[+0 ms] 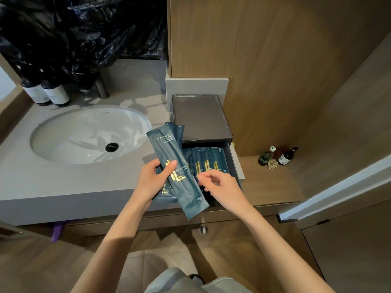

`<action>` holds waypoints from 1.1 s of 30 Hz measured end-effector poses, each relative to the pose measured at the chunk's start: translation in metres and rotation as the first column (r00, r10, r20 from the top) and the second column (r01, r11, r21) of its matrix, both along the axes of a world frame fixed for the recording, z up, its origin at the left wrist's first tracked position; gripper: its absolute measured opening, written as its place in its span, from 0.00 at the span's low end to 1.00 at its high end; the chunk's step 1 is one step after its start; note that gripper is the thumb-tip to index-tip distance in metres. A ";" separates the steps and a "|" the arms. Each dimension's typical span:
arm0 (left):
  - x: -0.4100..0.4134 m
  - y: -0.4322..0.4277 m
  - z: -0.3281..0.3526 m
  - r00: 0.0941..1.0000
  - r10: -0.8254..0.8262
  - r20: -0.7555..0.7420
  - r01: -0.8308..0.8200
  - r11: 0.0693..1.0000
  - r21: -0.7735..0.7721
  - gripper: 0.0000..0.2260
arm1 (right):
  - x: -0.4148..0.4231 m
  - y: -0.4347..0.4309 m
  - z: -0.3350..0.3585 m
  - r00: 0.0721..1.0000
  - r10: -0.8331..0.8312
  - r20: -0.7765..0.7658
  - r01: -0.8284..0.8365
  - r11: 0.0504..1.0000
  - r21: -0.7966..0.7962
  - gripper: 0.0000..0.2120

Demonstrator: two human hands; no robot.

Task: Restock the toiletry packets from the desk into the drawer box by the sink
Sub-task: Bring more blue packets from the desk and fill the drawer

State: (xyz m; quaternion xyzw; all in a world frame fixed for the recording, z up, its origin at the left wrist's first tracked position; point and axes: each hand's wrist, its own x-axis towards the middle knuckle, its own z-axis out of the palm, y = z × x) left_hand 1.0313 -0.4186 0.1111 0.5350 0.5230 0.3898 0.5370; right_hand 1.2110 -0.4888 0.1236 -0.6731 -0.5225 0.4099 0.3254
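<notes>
teal gold-striped packets point(176, 163), white sink point(84, 134)

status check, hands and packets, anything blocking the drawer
Left hand grips a bunch of packets. Right hand over the open drawer, grip unclear. Row of packets already inside; nothing blocking it.

The packets point(175, 163) look like smooth teal plastic film with a soft satin sheen and shiny gold metallic print. The drawer box point(198, 117) is dark grey and, by its look, matt plastic. The sink point(84, 132) is glossy white ceramic, set in a matt grey, stone-like worktop point(42, 182). The wall panel point(275, 60) shows matt wood grain; the black bag point(74, 28) is crinkled, glossy plastic.
</notes>
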 end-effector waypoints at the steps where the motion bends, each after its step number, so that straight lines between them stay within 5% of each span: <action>1: 0.002 0.000 0.001 1.000 0.002 0.005 -0.002 1.000 0.001 0.02 | -0.002 -0.001 0.000 0.998 -0.014 -0.063 0.012 1.000 -0.028 0.06; 13: -0.007 0.005 -0.009 0.994 0.026 -0.102 -0.020 0.998 0.063 0.08 | 0.038 -0.013 0.006 0.968 -0.128 -0.218 0.102 0.987 -0.127 0.06; 25: -0.029 -0.006 -0.016 0.983 -0.006 -0.185 0.013 0.999 0.037 0.10 | 0.051 0.003 -0.033 0.974 -0.206 0.092 0.218 0.964 -0.151 0.10; 33: -0.036 -0.016 -0.013 0.985 -0.004 -0.172 0.009 1.000 0.029 0.10 | 0.006 0.047 -0.051 0.966 -0.228 0.121 0.240 0.966 -0.095 0.11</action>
